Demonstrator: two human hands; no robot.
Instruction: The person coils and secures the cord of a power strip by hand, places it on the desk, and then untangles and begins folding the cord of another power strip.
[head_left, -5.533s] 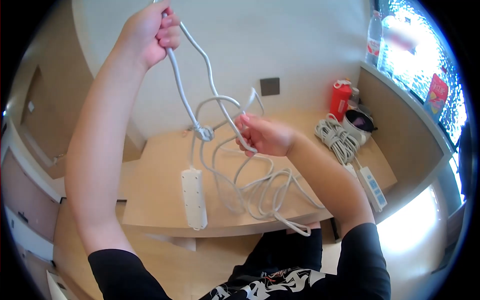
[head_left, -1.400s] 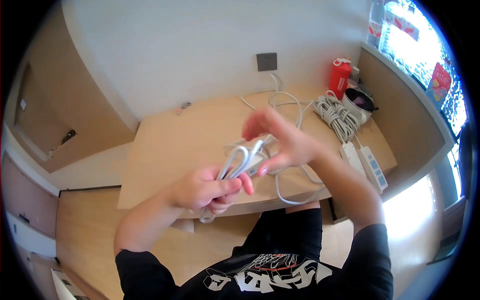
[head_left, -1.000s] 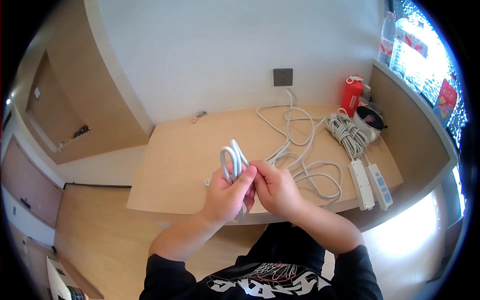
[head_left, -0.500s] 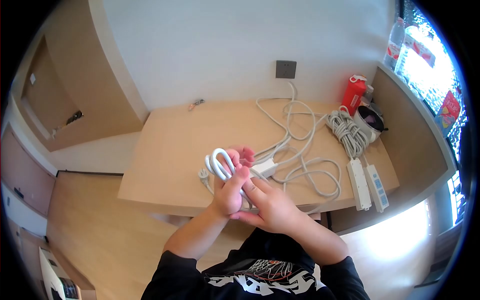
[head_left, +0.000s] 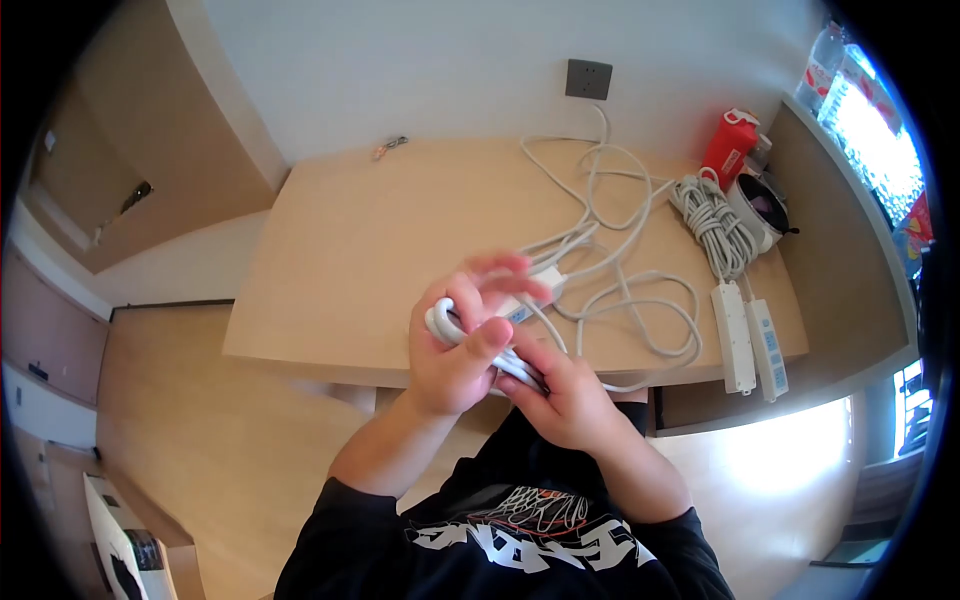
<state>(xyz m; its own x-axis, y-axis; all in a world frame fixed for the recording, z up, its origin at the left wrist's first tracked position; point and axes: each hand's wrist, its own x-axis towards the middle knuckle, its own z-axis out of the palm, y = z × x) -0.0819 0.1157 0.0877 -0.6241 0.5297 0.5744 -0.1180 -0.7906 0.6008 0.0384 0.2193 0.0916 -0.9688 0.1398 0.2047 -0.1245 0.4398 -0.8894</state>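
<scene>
A folded bundle of white power cable (head_left: 441, 318) is held in front of me at the desk's front edge. My left hand (head_left: 445, 365) has the bundle's looped end across its palm, with the thumb over it and the other fingers spread and slightly blurred. My right hand (head_left: 572, 402) pinches the other end of the bundle between thumb and fingers. Just beyond my hands lies a white power strip (head_left: 543, 290), partly hidden by the left fingers. From that area loose white cable (head_left: 690, 318) runs in wide loops over the desk.
A wall socket (head_left: 588, 79) is above the desk (head_left: 340, 250). To the right lie a tied cable coil (head_left: 714, 225), two white power strips (head_left: 735, 340), a red carton (head_left: 730, 148) and a round white pouch (head_left: 757, 212). A small cord (head_left: 390, 147) lies at the back left.
My left fingers have spread and lifted, and the cable bundle has tilted lower. My right hand now grips the bundle's near end. The view has shifted, and the plug on the left is hidden.
</scene>
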